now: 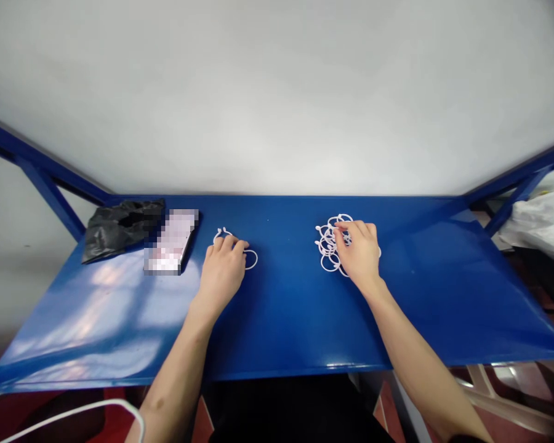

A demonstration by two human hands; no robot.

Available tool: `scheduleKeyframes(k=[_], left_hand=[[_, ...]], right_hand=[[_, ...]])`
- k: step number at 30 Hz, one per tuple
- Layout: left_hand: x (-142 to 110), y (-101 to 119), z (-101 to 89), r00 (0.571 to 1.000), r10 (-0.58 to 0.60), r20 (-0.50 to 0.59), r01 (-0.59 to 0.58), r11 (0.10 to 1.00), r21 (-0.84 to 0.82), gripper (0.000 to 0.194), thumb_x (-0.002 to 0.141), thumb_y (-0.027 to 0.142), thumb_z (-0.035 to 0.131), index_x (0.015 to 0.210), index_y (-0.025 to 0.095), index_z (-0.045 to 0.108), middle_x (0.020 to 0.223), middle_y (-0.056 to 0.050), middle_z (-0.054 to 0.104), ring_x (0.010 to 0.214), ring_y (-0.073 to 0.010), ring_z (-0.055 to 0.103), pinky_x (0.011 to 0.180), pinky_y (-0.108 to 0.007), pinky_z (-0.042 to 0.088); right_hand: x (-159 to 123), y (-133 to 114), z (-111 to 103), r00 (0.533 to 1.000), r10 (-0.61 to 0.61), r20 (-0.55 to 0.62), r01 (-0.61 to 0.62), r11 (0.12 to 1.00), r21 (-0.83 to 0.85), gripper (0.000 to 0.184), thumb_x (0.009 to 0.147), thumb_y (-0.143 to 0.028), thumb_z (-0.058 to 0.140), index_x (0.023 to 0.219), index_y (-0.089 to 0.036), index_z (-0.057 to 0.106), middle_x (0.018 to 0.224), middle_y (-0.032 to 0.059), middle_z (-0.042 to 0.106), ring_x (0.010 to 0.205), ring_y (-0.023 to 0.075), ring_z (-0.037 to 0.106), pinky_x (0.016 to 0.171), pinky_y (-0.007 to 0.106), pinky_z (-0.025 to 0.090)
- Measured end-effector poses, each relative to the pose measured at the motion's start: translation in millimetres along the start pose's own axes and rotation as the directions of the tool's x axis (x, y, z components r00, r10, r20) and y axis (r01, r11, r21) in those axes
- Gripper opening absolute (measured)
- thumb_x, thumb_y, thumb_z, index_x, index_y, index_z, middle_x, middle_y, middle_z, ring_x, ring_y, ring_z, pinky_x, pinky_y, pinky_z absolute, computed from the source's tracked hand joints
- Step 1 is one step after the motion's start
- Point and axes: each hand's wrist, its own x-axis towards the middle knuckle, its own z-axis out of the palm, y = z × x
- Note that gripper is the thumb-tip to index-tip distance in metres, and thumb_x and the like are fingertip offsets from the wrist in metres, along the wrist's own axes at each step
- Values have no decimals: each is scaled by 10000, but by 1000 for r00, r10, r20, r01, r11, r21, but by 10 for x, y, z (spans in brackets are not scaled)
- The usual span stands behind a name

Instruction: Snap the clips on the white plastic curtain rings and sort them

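Observation:
Thin white rings with small knobs [330, 263] lie in a loose, overlapping pile on the blue table [286, 320]. Over the right part of this pile is my right hand [359, 249], its thumb and index finger pinched together at one of the rings. To the left, my left hand [224, 264] bends down to the tabletop with curled fingers on a white ring [252, 259] that sticks out at its right side. Another white ring with two knobs [222, 232] shows just beyond those fingers. My palm and knuckles hide the rest of the rings there.
A phone [172, 241], blurred out, lies left of my left hand, beside a crumpled black plastic bag [122, 227]. Blue frame bars rise at both table ends, before a pale wall. A white cable [92, 404] curves at lower left; a clear plastic bag [542, 221] is at far right.

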Motion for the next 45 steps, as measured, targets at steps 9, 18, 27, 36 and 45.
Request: scheduleKeyframes(k=[9,18,27,36,45], left_hand=[[47,116,-50,994,13,-110,-44,958,-283,98,973,245,566,956,211,657,956,-63,703,918,-261,601,824,-408,478],[-44,470,-8,971,151,-184,-235,718,-654,70,984,247,585,1011,229,647,918,-11,699,838,-148,666,786,-281,534],[-32,553,-24,996,83,18,-29,529,-848,177,994,347,577,993,215,696,886,5,747,732,-125,660,709,-239,506],[-92,534,75,978,114,-178,-209,636,-743,237,1018,233,511,883,212,705,753,1,679,672,-121,623,649,-223,471],[-36,434,55,961,218,-170,-276,793,-543,219,1027,341,514,954,253,702,885,-14,742,808,-173,679,749,-287,538]], right_hand=[[-54,-42,-32,1000,-25,-13,25,999,30,194,994,-323,570,1027,-217,729,991,84,733,963,280,576,871,448,513],[-363,-611,-61,922,-348,171,222,836,503,194,1004,-282,585,1172,-223,662,997,67,749,898,209,696,814,387,588],[-489,-667,-33,975,-179,134,70,813,578,184,1018,-215,537,1158,-243,652,1027,45,773,796,159,758,725,294,636],[-513,-637,-14,940,-296,168,112,735,669,158,1021,-185,543,1109,-238,663,943,25,759,840,158,741,757,303,624],[-435,-613,-20,922,-348,171,216,827,519,189,1034,-179,492,1128,-253,639,998,28,723,902,165,721,783,288,618]])
